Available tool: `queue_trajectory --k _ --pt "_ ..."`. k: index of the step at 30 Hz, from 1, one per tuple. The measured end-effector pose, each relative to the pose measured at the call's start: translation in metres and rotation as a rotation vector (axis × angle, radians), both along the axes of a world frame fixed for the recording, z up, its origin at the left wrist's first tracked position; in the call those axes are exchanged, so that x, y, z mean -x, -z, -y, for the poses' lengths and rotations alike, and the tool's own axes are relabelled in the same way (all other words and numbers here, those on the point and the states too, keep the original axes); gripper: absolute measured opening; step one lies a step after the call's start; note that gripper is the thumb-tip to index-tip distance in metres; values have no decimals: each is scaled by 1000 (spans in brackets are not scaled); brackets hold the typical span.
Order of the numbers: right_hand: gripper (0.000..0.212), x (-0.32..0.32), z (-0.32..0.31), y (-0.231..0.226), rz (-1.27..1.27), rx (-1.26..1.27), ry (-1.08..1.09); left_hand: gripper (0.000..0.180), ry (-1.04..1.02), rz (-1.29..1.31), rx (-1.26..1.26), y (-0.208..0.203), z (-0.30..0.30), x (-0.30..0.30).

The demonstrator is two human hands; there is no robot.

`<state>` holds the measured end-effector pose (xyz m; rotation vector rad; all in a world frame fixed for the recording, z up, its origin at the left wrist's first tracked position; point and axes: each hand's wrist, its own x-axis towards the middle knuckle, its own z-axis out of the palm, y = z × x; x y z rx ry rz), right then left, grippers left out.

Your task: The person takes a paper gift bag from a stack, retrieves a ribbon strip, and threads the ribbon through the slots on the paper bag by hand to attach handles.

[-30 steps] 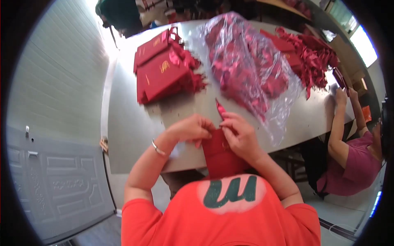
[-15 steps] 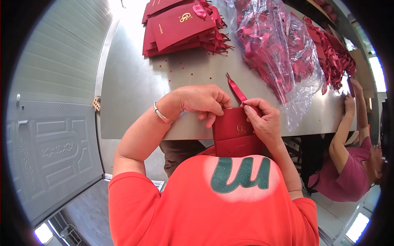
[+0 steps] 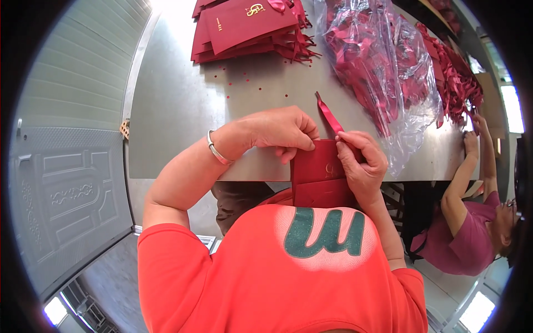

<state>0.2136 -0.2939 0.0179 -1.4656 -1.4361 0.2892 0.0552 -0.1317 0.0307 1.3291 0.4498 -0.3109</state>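
A dark red paper gift bag (image 3: 313,166) with a gold emblem stands upright against my front at the table's near edge. My left hand (image 3: 291,133) pinches its top rim at the left, with the fingertips partly hidden at the opening. At the right end of the rim, my right hand (image 3: 363,164) is closed, thumb against fingers, on a red ribbon (image 3: 328,115). The ribbon's loose end sticks up and away over the table. Part of the bag's right side is hidden behind my right hand.
On the metal table (image 3: 183,122), a stack of red gift bags (image 3: 250,28) lies at the far left. Small red paper dots are scattered before it. A clear plastic bag (image 3: 383,72) full of ribboned items lies right of centre. A co-worker (image 3: 461,227) works at the right.
The view has shifted slightly. Both hands remain at the bag's rim, my left fingertips now closer to its middle, and the ribbon's loose end still points up.
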Motion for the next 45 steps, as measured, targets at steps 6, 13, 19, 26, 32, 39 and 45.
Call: queue_trajectory --k 6,13,19,26,32,39,45 --pt "17 -1 1 1 -56 73 -62 15 -53 -21 -50 -1 6 0" --pt "16 7 4 -12 -54 69 -33 15 -48 -30 -96 -3 9 -1" --pt "18 13 2 -15 123 49 -162 17 -138 -13 -180 2 17 -1" --pt "12 14 -2 -8 113 134 -104 21 -103 -34 -46 2 6 0" --pt "11 15 -5 -7 131 159 -49 22 -94 -33 -42 1 5 0" --pt "6 19 -11 -16 240 259 -40 21 -94 -24 -92 1 9 0" --pt "8 29 -21 -29 357 397 -82 23 -94 1 -152 0 12 1"
